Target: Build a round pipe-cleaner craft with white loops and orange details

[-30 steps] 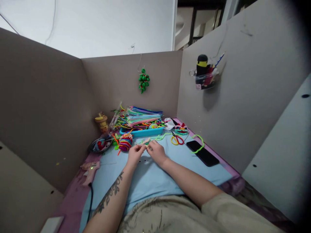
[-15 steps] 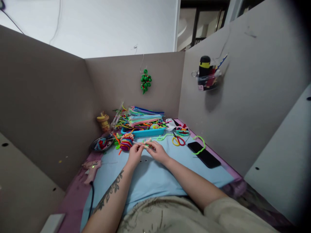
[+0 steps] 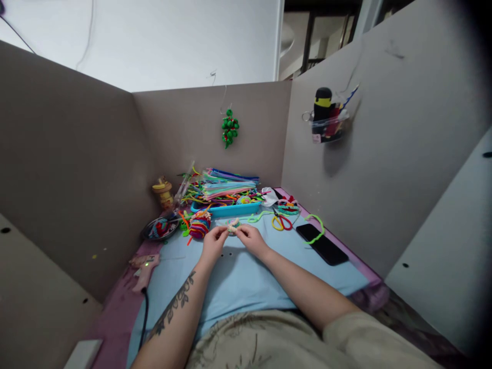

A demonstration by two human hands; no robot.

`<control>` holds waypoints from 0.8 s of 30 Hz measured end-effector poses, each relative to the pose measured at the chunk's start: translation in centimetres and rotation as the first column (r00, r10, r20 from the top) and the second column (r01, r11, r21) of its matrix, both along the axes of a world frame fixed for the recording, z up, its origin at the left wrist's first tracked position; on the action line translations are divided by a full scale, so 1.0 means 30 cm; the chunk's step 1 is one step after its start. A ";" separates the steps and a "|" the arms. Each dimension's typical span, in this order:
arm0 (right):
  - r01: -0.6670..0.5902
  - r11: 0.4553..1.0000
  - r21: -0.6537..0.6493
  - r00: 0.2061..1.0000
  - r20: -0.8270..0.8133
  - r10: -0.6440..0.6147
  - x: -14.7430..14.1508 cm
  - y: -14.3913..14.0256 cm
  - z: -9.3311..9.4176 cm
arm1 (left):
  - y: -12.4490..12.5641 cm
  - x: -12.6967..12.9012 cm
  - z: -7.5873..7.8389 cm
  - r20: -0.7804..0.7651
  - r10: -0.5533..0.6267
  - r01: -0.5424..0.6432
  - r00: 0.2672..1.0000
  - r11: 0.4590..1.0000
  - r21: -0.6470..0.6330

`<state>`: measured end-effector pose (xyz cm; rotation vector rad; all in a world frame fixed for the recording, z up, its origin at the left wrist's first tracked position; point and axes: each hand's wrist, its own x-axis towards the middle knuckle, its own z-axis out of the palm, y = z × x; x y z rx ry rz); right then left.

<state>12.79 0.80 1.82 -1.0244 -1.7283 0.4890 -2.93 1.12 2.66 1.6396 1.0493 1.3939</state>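
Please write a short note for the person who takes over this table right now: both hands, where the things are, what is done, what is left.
Left hand and right hand: both pinch one small pale twisted piece over the blue mat.
Things: blue tray of craft wires behind; scissors and phone to the right.
Done: piece partly twisted.
Left: probably more twisting.

Single head view, looking forward-down over blue mat [image 3: 238,287], cubicle walls near.

The small pale piece [image 3: 232,226] pinched between both hands, near the blue tray [image 3: 226,209], is too small to identify.
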 end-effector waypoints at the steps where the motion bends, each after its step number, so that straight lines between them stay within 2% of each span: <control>1: 0.011 1.000 0.009 1.000 0.004 -0.011 0.000 0.000 -0.001 | 0.001 0.000 -0.002 0.009 0.005 -0.005 1.000 1.000 -0.006; 10: 0.117 0.984 0.136 0.993 0.000 -0.118 -0.002 -0.010 -0.009 | 0.021 0.001 -0.038 0.099 0.002 0.007 0.995 0.996 -0.084; 13: 0.150 0.975 0.165 0.988 0.003 -0.153 -0.004 -0.014 -0.011 | 0.017 0.005 -0.033 0.130 -0.021 0.033 0.991 0.995 -0.093; 18: 0.184 0.962 0.204 0.981 0.024 -0.193 -0.004 -0.017 -0.013 | 0.000 0.013 -0.016 0.151 0.008 0.015 0.989 0.989 -0.146; 24: 0.182 0.963 0.196 0.979 0.055 -0.196 -0.007 -0.014 -0.022 | 0.000 0.022 -0.020 0.103 0.045 -0.030 0.994 0.990 -0.138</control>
